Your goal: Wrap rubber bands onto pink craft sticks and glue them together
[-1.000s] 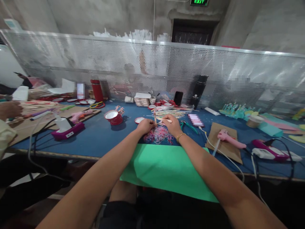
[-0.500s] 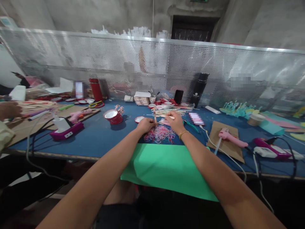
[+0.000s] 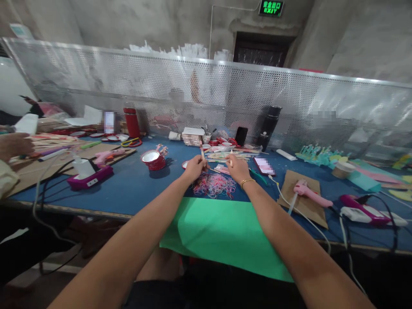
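Note:
My left hand (image 3: 195, 168) is closed around the lower end of a flat, pale pinkish stick (image 3: 202, 150), which stands roughly upright. To its right, my right hand (image 3: 237, 168) pinches a slim, light-coloured pen-like tool (image 3: 231, 159), tip pointing up; its exact kind is too small to make out. The two hands are apart. Just below them lies a loose heap of pink, purple and white strands (image 3: 215, 185) on the blue tabletop (image 3: 128, 189). A green sheet (image 3: 222, 234) hangs over the table's front edge beneath my forearms.
Beyond my hands lie flat sticks (image 3: 225, 157). Red tape rolls (image 3: 153, 160) stand left. A phone (image 3: 264, 165), teal pliers (image 3: 259, 177) and a pink glue gun (image 3: 310, 194) on cardboard are right, with cables. Another person's hand (image 3: 14, 146) is far left.
The view has tilted up slightly. My hands have drawn apart, the left one shifting left with the stick. The tool in my right hand has turned from nearly level to upright.

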A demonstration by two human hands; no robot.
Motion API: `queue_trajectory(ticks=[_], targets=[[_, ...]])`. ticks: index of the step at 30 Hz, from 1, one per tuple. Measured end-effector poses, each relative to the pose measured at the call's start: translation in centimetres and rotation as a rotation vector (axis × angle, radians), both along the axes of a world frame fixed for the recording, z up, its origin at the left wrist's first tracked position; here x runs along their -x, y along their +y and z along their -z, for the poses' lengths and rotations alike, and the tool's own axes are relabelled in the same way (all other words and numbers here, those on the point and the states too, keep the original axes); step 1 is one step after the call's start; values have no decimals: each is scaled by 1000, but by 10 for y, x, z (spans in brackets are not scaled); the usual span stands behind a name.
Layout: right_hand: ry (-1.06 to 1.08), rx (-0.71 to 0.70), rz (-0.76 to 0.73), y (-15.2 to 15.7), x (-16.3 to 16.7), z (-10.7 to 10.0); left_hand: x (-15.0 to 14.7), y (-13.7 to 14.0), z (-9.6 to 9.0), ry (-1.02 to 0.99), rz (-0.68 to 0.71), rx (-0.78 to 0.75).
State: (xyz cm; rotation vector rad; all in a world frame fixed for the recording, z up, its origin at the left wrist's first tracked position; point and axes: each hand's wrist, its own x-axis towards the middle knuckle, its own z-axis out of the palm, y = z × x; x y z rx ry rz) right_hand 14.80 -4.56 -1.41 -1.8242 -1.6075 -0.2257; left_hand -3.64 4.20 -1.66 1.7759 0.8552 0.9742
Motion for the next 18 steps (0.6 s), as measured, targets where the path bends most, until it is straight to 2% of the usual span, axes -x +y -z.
queue_trajectory(ticks=[4,8,12,18], targets=[[-180,159,22,15,11,-2,0,-4,0,-46,43,94],[-217,262,26,26,11,2,0,-9,-3,-59,66,138],[-149,256,34,30,8,5,-2,-15,-9,-51,42,165],[-40,194,26,27,10,3,-5,-19,-14,-156,-17,200]])
